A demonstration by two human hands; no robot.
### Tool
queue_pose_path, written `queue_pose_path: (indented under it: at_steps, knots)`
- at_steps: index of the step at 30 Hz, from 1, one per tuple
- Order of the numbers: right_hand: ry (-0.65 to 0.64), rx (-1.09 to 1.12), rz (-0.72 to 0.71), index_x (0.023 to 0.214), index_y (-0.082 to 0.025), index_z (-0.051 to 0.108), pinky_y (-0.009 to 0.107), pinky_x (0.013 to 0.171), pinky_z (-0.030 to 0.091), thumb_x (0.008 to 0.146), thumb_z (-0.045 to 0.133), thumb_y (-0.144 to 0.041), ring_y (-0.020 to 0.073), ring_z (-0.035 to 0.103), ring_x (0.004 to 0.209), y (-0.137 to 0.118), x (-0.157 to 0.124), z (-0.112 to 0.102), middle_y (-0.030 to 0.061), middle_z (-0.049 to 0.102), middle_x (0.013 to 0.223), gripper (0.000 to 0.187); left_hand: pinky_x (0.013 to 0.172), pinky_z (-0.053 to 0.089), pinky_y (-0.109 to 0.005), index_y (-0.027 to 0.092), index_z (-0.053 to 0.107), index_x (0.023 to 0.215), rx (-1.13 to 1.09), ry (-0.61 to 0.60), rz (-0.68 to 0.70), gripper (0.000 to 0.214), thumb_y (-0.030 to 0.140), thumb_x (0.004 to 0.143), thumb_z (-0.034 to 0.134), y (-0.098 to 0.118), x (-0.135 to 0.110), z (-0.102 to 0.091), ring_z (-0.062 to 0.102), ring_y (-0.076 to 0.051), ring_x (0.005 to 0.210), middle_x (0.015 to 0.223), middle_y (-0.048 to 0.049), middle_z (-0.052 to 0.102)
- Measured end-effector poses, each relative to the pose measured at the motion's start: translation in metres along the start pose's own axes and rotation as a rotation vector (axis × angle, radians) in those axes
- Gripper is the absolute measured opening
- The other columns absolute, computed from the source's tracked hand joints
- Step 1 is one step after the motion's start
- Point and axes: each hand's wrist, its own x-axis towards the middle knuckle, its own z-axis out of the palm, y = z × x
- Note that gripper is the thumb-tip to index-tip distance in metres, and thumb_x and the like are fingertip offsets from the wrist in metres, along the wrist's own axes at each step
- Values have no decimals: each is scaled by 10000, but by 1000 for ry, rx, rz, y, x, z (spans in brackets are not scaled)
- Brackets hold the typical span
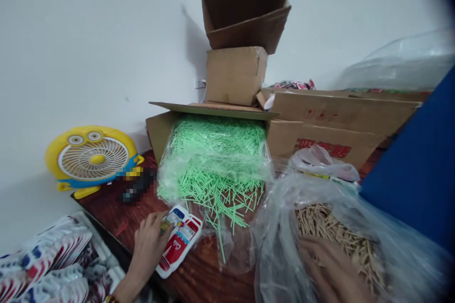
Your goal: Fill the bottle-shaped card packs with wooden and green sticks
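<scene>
My left hand [151, 236] is at the table's front edge, its fingers curled and closed over the left side of a flat, white-edged packet printed with a red cola bottle [179, 246]. A small yellow-green patch shows at the fingertips, too small to make out. My right hand [334, 267], somewhat blurred, reaches over an open clear plastic bag [277, 246] with its fingers stretched out. Short thin brown sticks [330, 222] lie loose in that bag, right by the fingers. Whether any stick is between them cannot be seen.
Green sticks [220, 175] spill from a plastic-lined cardboard box [159, 128] onto the dark wooden table [117, 218]. A yellow fan [95, 158] stands left. Stacked printed packets [53, 265] fill the lower left. More boxes [234, 73] and a blue panel [415, 170] stand behind and right.
</scene>
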Motion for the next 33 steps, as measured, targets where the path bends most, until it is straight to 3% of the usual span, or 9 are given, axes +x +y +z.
queue_pose_path:
  at_steps: [2, 5, 10, 15, 19, 22, 24, 29, 33]
  knots:
    - [-151, 28, -95, 1020, -263, 649, 370, 812, 503, 890, 496, -298, 243, 627, 943, -29, 38, 35, 72, 674, 1019, 204, 814, 429, -445, 207, 601, 1146, 91, -55, -15, 339, 332, 871, 446, -4, 0, 5, 553, -312, 1024, 1119, -106, 617]
    - [-372, -33, -82, 948, -222, 643, 328, 774, 488, 910, 443, -216, 218, 641, 888, -61, 87, 86, 69, 679, 958, 204, 835, 421, -427, 228, 571, 1183, 99, -69, -26, 349, 332, 890, 413, -7, -1, 10, 547, -291, 1070, 1164, -92, 596]
    - [-566, -366, 149, 849, -179, 666, 310, 696, 463, 910, 484, -330, 266, 685, 844, -61, 118, 133, 119, 717, 881, 244, 841, 410, -434, 195, 548, 1219, 32, -99, -74, 398, 384, 898, 408, -20, 5, 13, 535, -298, 1085, 1191, -117, 580]
    - [-616, -471, 264, 918, -190, 664, 330, 692, 457, 891, 486, -404, 288, 686, 879, -53, 114, 148, 121, 726, 902, 280, 853, 392, -459, 222, 592, 1175, 9, -138, -98, 369, 375, 872, 447, -29, 8, 22, 524, -318, 1095, 1156, -98, 611]
    - [-646, -420, 282, 1028, -217, 615, 307, 679, 437, 865, 483, -273, 255, 681, 866, -59, 111, 160, 72, 718, 920, 217, 876, 387, -455, 217, 591, 1180, -31, -131, -125, 383, 384, 859, 468, -29, 8, 26, 529, -316, 1096, 1159, -96, 610]
    - [-648, -333, 214, 1010, -219, 600, 295, 700, 429, 865, 459, -221, 227, 662, 864, -59, 119, 161, 51, 697, 916, 203, 882, 382, -459, 221, 594, 1180, -43, -141, -137, 384, 391, 857, 477, -29, 9, 25, 525, -316, 1101, 1158, -96, 609]
    - [-622, -281, 131, 1019, -204, 600, 311, 788, 424, 863, 491, -268, 236, 615, 968, -54, 127, 158, 72, 659, 1025, 201, 885, 385, -451, 222, 601, 1176, -44, -152, -150, 381, 391, 857, 479, -29, 10, 25, 529, -309, 1092, 1153, -96, 609]
    - [-729, -280, 40, 1214, -155, 540, 446, 953, 347, 775, 610, -367, 333, 476, 1160, -42, 135, 152, 140, 558, 1226, 493, 878, 398, -433, 229, 602, 1178, -26, -159, -157, 392, 412, 855, 477, -31, 13, 26, 537, -307, 1082, 1145, -90, 610]
    - [-747, -391, -30, 1092, -106, 605, 469, 935, 342, 776, 567, -221, 339, 511, 1089, -48, 128, 158, 169, 608, 1136, 339, 871, 408, -434, 233, 608, 1149, -34, -180, -132, 377, 429, 846, 498, -34, 16, 27, 547, -306, 1053, 1109, -84, 610]
